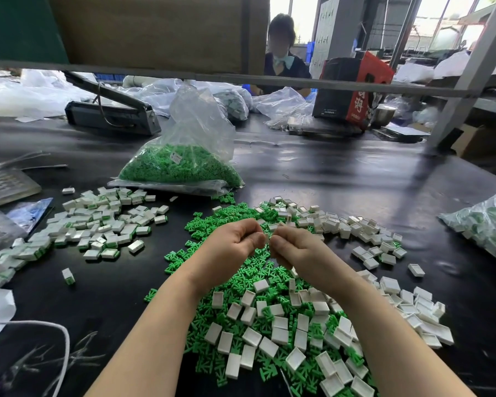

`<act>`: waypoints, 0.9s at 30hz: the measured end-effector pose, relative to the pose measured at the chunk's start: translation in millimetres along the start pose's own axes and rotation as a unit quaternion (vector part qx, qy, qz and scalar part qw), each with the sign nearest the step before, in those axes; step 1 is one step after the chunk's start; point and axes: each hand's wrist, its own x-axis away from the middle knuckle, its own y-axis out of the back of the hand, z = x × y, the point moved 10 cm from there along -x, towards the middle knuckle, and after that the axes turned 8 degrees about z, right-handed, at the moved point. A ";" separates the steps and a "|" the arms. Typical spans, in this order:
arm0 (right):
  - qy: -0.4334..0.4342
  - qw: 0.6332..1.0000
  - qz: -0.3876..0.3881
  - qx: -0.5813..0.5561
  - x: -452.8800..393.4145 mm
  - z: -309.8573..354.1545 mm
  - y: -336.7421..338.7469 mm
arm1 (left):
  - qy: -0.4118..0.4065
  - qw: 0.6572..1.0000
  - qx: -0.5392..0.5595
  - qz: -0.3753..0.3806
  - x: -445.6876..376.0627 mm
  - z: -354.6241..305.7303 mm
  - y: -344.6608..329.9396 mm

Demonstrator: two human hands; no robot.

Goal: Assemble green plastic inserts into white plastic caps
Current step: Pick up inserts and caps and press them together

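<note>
Two hands, left hand (232, 244) and right hand (291, 247), curled, pinching one white cap (267, 239) between facing fingertips above the green inserts (212, 224); insert hidden, so best squared before pressing.

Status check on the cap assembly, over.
Left hand and right hand pinching one small white piece together. Loose green inserts and white caps piled below. Nothing blocking.
</note>
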 end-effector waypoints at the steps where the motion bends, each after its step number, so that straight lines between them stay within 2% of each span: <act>1: 0.002 1.000 0.002 -0.007 0.0 0.3 -0.4 | 0.000 1.000 0.001 0.001 0.3 -0.4 0.0; 6: 0.019 0.999 0.011 -0.031 2.3 4.0 0.5 | 0.000 1.000 0.009 0.012 1.9 -4.9 -1.8; 14: 0.030 0.998 0.028 0.046 2.3 8.0 0.6 | 0.001 0.999 -0.044 0.014 5.2 -9.8 -0.2; 27: 0.042 0.994 0.032 0.097 5.6 14.6 -4.1 | -0.010 0.997 -0.076 0.009 6.6 -12.1 1.2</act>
